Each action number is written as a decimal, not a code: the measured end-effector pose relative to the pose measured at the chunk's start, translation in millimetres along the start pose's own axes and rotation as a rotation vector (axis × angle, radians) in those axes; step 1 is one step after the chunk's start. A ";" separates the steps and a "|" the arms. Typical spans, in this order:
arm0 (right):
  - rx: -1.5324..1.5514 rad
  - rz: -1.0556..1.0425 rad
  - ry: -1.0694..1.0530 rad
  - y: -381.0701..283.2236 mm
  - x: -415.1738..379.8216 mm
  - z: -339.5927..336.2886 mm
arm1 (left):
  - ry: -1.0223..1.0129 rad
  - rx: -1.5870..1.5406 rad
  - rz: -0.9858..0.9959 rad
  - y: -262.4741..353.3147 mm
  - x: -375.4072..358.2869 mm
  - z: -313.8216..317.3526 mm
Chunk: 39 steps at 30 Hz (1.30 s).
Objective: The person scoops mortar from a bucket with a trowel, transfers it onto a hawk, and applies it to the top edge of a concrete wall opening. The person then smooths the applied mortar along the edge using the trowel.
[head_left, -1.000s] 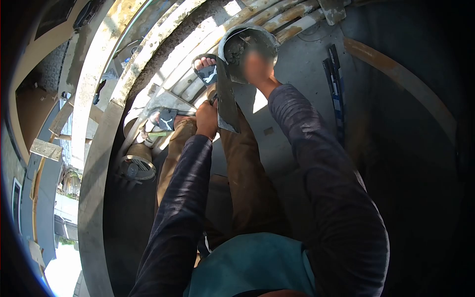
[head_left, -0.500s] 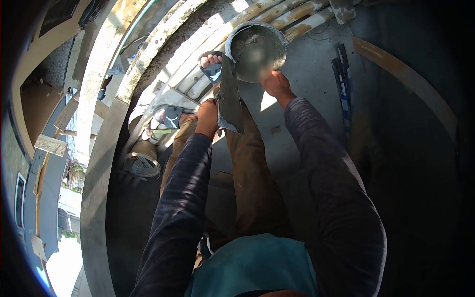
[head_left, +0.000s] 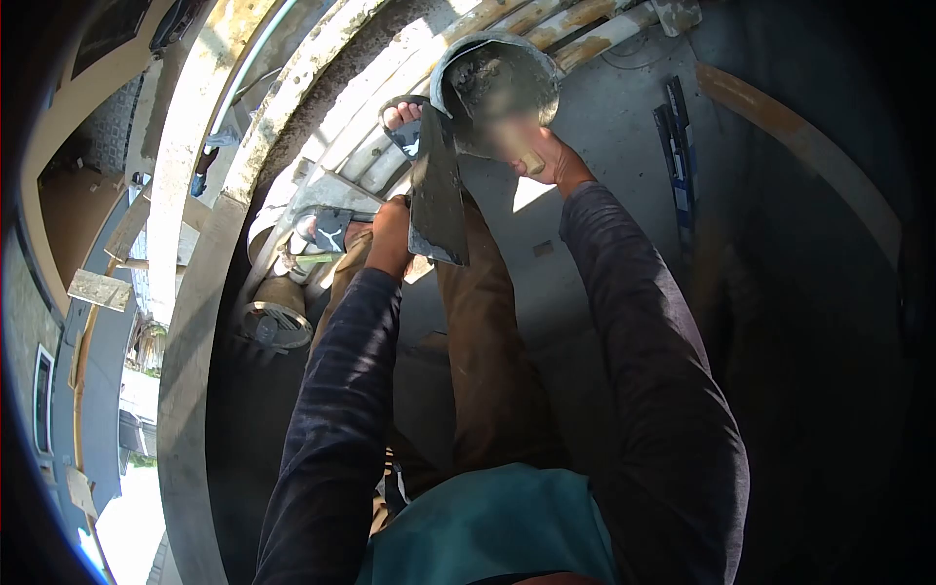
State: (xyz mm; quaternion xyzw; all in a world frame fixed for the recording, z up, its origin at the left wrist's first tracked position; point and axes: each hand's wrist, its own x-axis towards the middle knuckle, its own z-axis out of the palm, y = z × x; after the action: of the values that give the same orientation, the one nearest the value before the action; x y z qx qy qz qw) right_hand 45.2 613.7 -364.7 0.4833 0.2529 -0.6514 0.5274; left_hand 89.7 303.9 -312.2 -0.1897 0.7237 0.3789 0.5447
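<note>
My left hand [head_left: 391,237] is closed on a flat, dark trowel board [head_left: 438,200], which stands tilted on its edge above my legs, its far end close to the bucket. Wet grey mortar [head_left: 487,83] lies inside the round bucket [head_left: 450,60]. At the bucket's near rim my right hand [head_left: 548,158] is wrapped round a light wooden handle [head_left: 530,162]. The tool's far part, in the bucket, is blurred.
Bamboo poles [head_left: 585,46] lie behind the bucket. Blue-and-black long tools [head_left: 676,156] rest on the floor to the right. A fan-like round object [head_left: 276,326] is at the left, near my sandalled foot [head_left: 331,230].
The board and my left hand have shifted slightly left. My right hand has turned, showing the wooden handle. The bucket now appears tilted, with more of its inner left wall showing.
</note>
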 end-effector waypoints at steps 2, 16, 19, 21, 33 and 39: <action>0.254 0.011 -0.176 7.3 0.6 -2.0 | 0.027 -0.165 0.006 -31.2 13.9 18.6; -0.393 -0.131 0.611 -5.9 -1.7 58.1 | 0.079 -0.240 -0.040 2.0 -2.8 13.7; -0.525 -0.068 0.649 3.0 -6.1 37.8 | 0.055 0.181 0.037 43.0 -19.1 -8.9; -0.626 0.054 0.638 -8.6 -30.1 41.1 | -0.003 0.185 0.005 42.1 -13.0 -9.7; -0.655 0.036 0.590 -9.7 -21.0 73.7 | -0.002 -0.005 -0.053 33.1 -11.4 -5.1; -1.873 0.111 1.053 -34.8 -25.7 76.5 | 0.007 0.063 0.028 42.0 -22.7 -7.2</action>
State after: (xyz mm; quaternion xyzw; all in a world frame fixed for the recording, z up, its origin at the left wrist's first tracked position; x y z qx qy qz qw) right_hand -15.6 571.8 -316.9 0.1175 0.8243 0.1163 0.5415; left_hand 63.8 322.2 -275.9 -0.1634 0.7399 0.3628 0.5424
